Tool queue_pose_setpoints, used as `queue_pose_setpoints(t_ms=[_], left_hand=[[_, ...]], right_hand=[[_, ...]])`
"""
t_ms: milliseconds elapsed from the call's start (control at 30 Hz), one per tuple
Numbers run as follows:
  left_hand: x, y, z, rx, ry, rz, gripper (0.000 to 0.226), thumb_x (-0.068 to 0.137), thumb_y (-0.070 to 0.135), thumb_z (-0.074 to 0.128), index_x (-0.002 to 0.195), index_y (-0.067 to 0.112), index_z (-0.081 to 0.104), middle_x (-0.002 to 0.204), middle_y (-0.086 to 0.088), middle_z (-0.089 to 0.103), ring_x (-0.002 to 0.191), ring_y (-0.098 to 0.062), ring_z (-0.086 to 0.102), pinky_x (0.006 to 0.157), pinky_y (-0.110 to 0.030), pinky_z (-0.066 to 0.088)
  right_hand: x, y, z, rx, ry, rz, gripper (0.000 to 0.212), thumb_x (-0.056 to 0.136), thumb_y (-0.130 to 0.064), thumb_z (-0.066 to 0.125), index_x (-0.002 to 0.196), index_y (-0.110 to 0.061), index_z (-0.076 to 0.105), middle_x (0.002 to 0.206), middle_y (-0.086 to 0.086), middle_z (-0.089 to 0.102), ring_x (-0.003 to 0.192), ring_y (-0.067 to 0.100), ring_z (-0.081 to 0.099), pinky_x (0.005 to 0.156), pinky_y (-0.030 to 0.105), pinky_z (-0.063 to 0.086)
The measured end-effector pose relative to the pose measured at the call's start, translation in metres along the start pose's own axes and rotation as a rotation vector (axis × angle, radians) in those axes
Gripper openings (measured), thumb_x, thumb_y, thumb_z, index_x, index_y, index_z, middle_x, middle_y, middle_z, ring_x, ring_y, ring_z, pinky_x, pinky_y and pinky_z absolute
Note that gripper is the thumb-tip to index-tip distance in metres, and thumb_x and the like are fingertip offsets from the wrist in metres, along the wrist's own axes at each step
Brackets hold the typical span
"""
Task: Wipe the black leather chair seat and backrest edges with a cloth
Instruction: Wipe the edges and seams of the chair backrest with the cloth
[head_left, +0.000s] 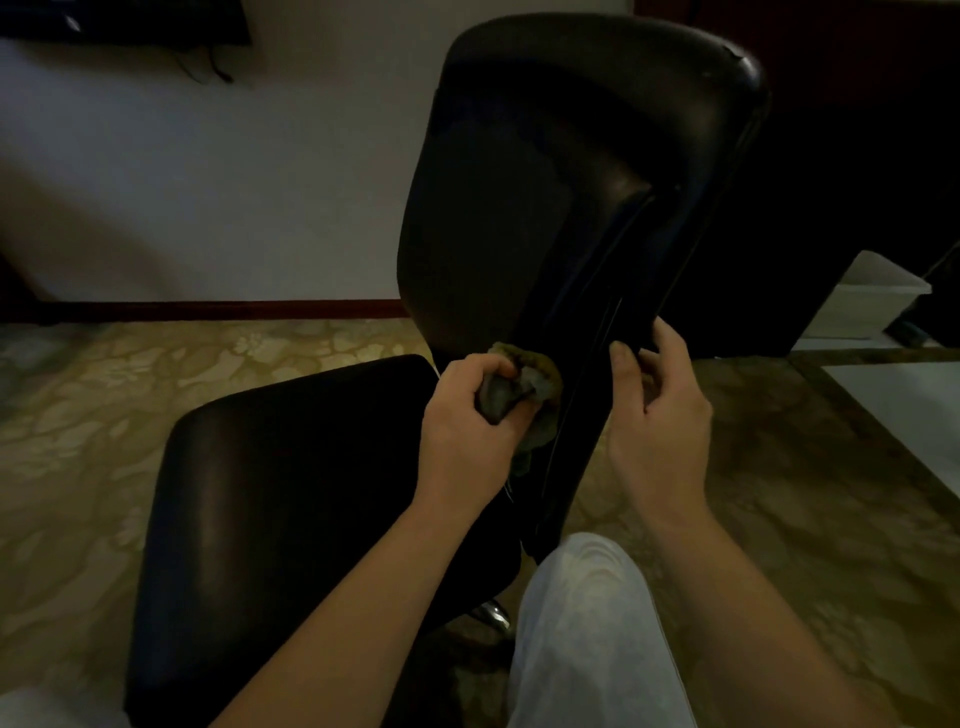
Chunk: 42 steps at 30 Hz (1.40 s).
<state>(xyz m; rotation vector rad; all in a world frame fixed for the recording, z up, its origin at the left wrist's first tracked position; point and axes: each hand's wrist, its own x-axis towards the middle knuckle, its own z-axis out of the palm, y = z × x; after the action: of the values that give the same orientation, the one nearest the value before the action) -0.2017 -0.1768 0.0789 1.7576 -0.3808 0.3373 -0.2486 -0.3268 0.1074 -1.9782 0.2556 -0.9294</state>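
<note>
The black leather chair (519, 291) lifts its tall backrest (561, 156) toward twelve o'clock, flat seat (291, 493) at eight. The right hand (660, 415) grips the backrest's edge; at its nine o'clock the left hand (467, 421) clutches a crumpled olive-grey cloth (535, 382) against the backrest.

Black chair (545, 208), olive-green cloth (540, 374), beige floral-patterned floor (156, 374), white wall (234, 182).
</note>
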Motion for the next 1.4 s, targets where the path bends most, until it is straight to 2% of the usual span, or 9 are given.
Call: queue_pose_setpoints(t_ms=[100, 333, 467, 600, 800, 967, 1067, 1233, 1400], left_hand=[[-0.003, -0.01, 0.003, -0.031, -0.003, -0.049, 0.031, 0.081, 0.023, 0.08, 0.105, 0.029, 0.06, 0.104, 0.007, 0.06, 0.097, -0.006, 0.062, 0.084, -0.033, 0.057], [-0.029, -0.038, -0.009, 0.032, -0.08, -0.176, 0.025, 0.084, 0.023, 0.076, 0.1, 0.034, 0.06, 0.105, 0.011, 0.06, 0.097, -0.003, 0.061, 0.084, -0.039, 0.058], [-0.025, -0.024, -0.009, 0.023, -0.023, -0.101, 0.029, 0.083, 0.02, 0.077, 0.101, 0.034, 0.06, 0.104, 0.014, 0.059, 0.099, -0.001, 0.059, 0.087, -0.035, 0.057], [-0.008, -0.006, -0.001, -0.019, -0.005, -0.006, 0.03, 0.082, 0.02, 0.079, 0.103, 0.033, 0.06, 0.105, 0.011, 0.06, 0.1, -0.004, 0.06, 0.086, -0.031, 0.056], [-0.01, -0.024, 0.0, -0.031, -0.032, -0.085, 0.028, 0.084, 0.02, 0.077, 0.106, 0.027, 0.061, 0.105, 0.006, 0.063, 0.099, -0.006, 0.062, 0.086, -0.032, 0.056], [-0.023, -0.044, -0.012, 0.008, -0.147, -0.239, 0.026, 0.085, 0.021, 0.075, 0.101, 0.035, 0.06, 0.109, 0.007, 0.064, 0.103, -0.007, 0.063, 0.086, -0.039, 0.059], [-0.027, -0.044, -0.014, 0.019, -0.12, -0.231, 0.028, 0.084, 0.02, 0.076, 0.1, 0.036, 0.06, 0.109, 0.009, 0.064, 0.102, -0.005, 0.062, 0.084, -0.037, 0.059], [-0.013, -0.021, -0.006, -0.018, -0.057, -0.106, 0.029, 0.082, 0.02, 0.079, 0.103, 0.029, 0.062, 0.106, 0.01, 0.063, 0.1, -0.002, 0.061, 0.086, -0.028, 0.056], [-0.013, -0.032, -0.003, -0.007, -0.071, -0.13, 0.028, 0.083, 0.024, 0.078, 0.101, 0.035, 0.06, 0.105, 0.008, 0.064, 0.099, -0.008, 0.064, 0.085, -0.039, 0.058]], right_hand=[[-0.008, 0.005, 0.0, -0.021, -0.016, 0.021, 0.046, 0.099, -0.041, 0.049, 0.141, -0.022, 0.047, 0.099, -0.02, 0.062, 0.088, -0.014, 0.059, 0.072, 0.006, 0.046], [-0.021, 0.017, 0.004, -0.041, -0.096, 0.099, 0.033, 0.098, -0.042, 0.049, 0.127, -0.028, 0.054, 0.102, -0.018, 0.065, 0.089, -0.008, 0.061, 0.069, 0.008, 0.045], [-0.023, 0.02, 0.006, -0.059, -0.131, 0.11, 0.031, 0.098, -0.04, 0.05, 0.125, -0.026, 0.053, 0.101, -0.016, 0.064, 0.085, -0.01, 0.059, 0.063, 0.005, 0.044], [-0.022, 0.022, 0.007, -0.09, -0.138, 0.084, 0.027, 0.099, -0.039, 0.047, 0.122, -0.026, 0.053, 0.099, -0.016, 0.062, 0.084, -0.005, 0.061, 0.063, 0.01, 0.044], [-0.023, 0.027, 0.009, -0.103, -0.12, 0.052, 0.024, 0.1, -0.043, 0.044, 0.117, -0.028, 0.053, 0.096, -0.01, 0.065, 0.081, 0.009, 0.064, 0.067, 0.037, 0.054], [-0.024, 0.026, 0.011, -0.056, -0.121, 0.058, 0.019, 0.101, -0.036, 0.046, 0.115, -0.026, 0.054, 0.099, -0.011, 0.065, 0.085, 0.002, 0.063, 0.067, 0.018, 0.049], [-0.024, 0.024, 0.013, 0.011, -0.125, 0.083, 0.013, 0.101, -0.032, 0.047, 0.113, -0.03, 0.052, 0.1, -0.011, 0.064, 0.088, 0.001, 0.062, 0.067, 0.007, 0.043], [-0.024, 0.022, 0.013, 0.03, -0.137, 0.127, 0.011, 0.102, -0.033, 0.045, 0.112, -0.03, 0.048, 0.09, -0.013, 0.064, 0.073, -0.001, 0.062, 0.056, 0.009, 0.043], [-0.024, 0.027, 0.014, 0.022, -0.166, 0.138, 0.022, 0.101, -0.036, 0.045, 0.123, -0.03, 0.046, 0.099, -0.014, 0.065, 0.076, 0.0, 0.063, 0.058, 0.014, 0.044]])
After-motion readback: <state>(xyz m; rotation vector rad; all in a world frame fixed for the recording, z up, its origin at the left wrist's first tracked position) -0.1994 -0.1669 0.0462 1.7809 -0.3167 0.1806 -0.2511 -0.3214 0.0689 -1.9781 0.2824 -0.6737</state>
